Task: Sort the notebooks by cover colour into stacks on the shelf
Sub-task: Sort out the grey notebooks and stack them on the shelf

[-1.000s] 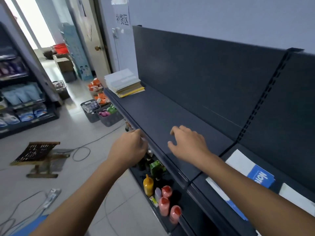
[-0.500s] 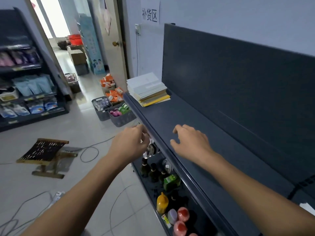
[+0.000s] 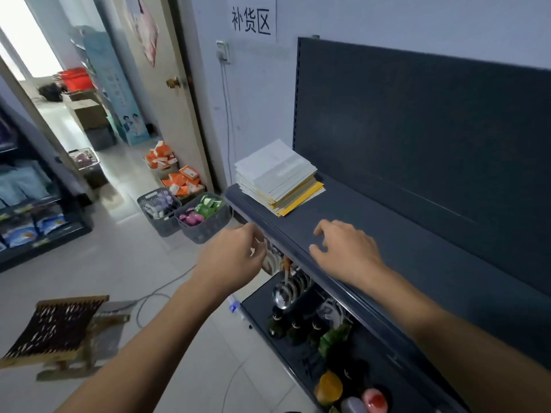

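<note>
Notebooks (image 3: 277, 177) stacked at shelf (image 3: 417, 234) end, right hand (image 3: 346, 251) over shelf

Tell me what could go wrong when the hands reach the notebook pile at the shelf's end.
1. The notebook pile sits skewed right at the end of the shelf; a one-sided pull might tip books toward the baskets on the floor.
2. White covers lie over yellow ones, so grabbing a thick bunch could mix colours.
3. A cable crosses the floor near the shelf, a possible trip hazard.
</note>
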Action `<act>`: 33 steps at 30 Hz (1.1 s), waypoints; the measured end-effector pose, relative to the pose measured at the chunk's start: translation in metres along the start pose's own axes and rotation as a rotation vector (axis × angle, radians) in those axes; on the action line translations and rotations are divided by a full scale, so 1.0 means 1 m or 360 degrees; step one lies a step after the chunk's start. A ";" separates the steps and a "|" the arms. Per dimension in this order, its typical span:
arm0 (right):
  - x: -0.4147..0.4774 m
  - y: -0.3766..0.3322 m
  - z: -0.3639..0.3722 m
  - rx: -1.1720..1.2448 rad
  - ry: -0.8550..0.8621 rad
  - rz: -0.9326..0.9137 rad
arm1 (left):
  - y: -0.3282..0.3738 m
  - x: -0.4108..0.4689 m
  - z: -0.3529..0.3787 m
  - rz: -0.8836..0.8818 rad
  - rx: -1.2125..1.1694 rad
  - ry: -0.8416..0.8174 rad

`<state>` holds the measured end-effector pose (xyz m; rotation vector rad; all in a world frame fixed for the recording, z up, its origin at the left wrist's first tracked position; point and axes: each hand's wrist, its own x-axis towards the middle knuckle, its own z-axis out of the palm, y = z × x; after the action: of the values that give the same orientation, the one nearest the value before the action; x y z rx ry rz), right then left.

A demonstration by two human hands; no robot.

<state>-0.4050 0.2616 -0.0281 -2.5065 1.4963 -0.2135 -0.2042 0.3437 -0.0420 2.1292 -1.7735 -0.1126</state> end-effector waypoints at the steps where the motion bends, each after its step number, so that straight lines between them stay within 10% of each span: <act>1: 0.011 -0.003 0.002 0.0006 0.0005 0.0026 | -0.007 0.011 -0.001 0.0022 -0.0009 -0.0016; 26: 0.220 -0.014 0.039 0.0048 0.0256 0.0558 | -0.094 0.301 0.011 0.0566 0.0035 -0.0090; 33: 0.248 -0.036 0.055 0.0510 0.0133 0.1145 | -0.110 0.357 0.026 0.0634 0.0177 -0.0286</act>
<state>-0.2442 0.0659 -0.0682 -1.6116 2.0846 -0.3935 -0.0353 0.0094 -0.0410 1.8393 -2.3222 -0.1054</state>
